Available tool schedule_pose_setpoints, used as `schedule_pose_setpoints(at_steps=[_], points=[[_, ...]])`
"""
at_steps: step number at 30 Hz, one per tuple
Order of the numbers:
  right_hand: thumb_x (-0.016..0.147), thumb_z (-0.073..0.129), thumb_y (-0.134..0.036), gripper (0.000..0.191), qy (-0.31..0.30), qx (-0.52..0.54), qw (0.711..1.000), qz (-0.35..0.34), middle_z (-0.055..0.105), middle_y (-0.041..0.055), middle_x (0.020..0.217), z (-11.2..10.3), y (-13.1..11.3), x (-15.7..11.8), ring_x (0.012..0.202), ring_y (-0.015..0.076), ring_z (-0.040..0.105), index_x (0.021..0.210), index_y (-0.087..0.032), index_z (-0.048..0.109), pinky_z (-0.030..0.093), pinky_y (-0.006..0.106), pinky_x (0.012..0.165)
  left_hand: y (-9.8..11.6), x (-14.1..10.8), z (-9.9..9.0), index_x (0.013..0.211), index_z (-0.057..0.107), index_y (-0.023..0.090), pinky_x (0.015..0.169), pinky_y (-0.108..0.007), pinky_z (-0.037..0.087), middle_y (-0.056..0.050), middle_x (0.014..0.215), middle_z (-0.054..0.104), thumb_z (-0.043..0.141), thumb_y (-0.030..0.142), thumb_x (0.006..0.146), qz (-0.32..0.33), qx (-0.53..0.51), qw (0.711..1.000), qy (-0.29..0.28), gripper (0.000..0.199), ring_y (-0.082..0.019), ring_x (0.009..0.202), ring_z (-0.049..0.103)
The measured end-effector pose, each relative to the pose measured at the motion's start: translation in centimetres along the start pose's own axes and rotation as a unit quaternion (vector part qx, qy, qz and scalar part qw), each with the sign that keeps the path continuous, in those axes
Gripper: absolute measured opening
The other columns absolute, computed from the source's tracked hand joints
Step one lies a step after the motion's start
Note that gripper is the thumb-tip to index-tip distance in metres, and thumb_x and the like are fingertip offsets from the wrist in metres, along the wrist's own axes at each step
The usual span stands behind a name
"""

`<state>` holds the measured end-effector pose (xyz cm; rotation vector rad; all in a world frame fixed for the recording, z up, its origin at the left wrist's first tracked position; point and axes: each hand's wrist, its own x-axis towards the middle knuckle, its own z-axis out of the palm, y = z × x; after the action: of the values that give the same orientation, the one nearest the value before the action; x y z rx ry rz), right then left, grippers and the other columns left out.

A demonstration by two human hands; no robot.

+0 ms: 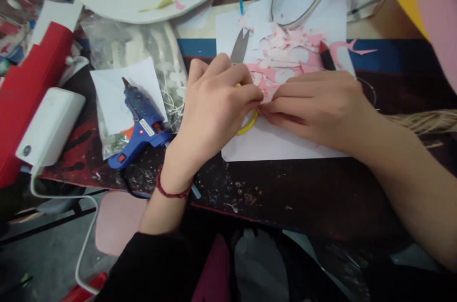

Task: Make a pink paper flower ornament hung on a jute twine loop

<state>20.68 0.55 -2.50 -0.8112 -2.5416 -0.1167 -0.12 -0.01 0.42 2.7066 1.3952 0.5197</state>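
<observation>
Pink paper scraps [287,50] lie by the left hand [216,95] and right hand [321,104], fingers bunched; whether grasping anything I cannot tell.

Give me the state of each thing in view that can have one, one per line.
Left hand: fingertips drawn together; anything between them unclear.
Right hand: likewise, fingertips near the left's.
Scissors: blades slightly parted, handles partly hidden.
Blue glue gun: lying down, red light lit.
White power bank: cable attached.
Pink paper scraps: loosely heaped on white paper.
</observation>
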Motion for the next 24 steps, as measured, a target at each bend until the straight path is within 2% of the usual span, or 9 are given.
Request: schedule_pose_setpoints(at_steps=[7, 11, 16, 24], points=[[0.105, 0.037, -0.044, 0.043, -0.03, 0.062, 0.994, 0.085, 0.067, -0.0008, 0.077, -0.2, -0.52, 0.08, 0.078, 0.0168, 0.067, 0.085, -0.027, 0.07, 0.052, 0.035, 0.069, -0.32, -0.17, -0.23, 0.094, 0.07, 0.027, 0.084, -0.048, 0.032, -0.004, 0.098, 0.072, 0.05, 0.025, 0.1, -0.004, 0.023, 0.999, 0.023, 0.021, -0.028, 0.097, 0.056], [0.104, 0.044, -0.04, 0.036, -0.009, 0.044, 0.996, 0.074, 0.068, -0.0003, 0.076, -0.03, -0.51, -0.04, 0.073, 0.0161, 0.066, 0.085, -0.025, 0.069, 0.049, 0.033, 0.065, -0.32, -0.33, -0.38, 0.099, 0.069, 0.029, 0.085, -0.048, 0.032, -0.004, 0.102, 0.071, 0.048, 0.025, 0.1, 0.006, 0.009, 1.0, 0.007, 0.021, -0.029, 0.101, 0.055], [0.1, 0.054, -0.03, 0.024, 0.064, 0.022, 0.997, 0.039, 0.071, 0.0002, 0.073, 0.03, -0.46, 0.08, 0.063, 0.0138, 0.061, 0.084, -0.019, 0.07, 0.039, 0.03, 0.054, -0.36, -0.44, -0.29, 0.099, 0.069, 0.028, 0.085, -0.046, 0.032, -0.004, 0.103, 0.071, 0.045, 0.026, 0.102, 0.017, 0.013, 1.0, -0.011, 0.024, -0.028, 0.102, 0.054], [0.093, 0.066, -0.035, 0.018, 0.039, 0.126, 0.978, 0.161, 0.07, 0.0004, 0.07, -0.11, -0.42, 0.7, 0.064, 0.0152, 0.061, 0.081, -0.023, 0.07, 0.042, 0.031, 0.06, -0.44, -0.43, -0.44, 0.098, 0.069, 0.028, 0.085, -0.048, 0.034, -0.005, 0.099, 0.071, 0.048, 0.03, 0.101, 0.013, 0.007, 1.0, -0.013, 0.022, -0.028, 0.1, 0.056]])
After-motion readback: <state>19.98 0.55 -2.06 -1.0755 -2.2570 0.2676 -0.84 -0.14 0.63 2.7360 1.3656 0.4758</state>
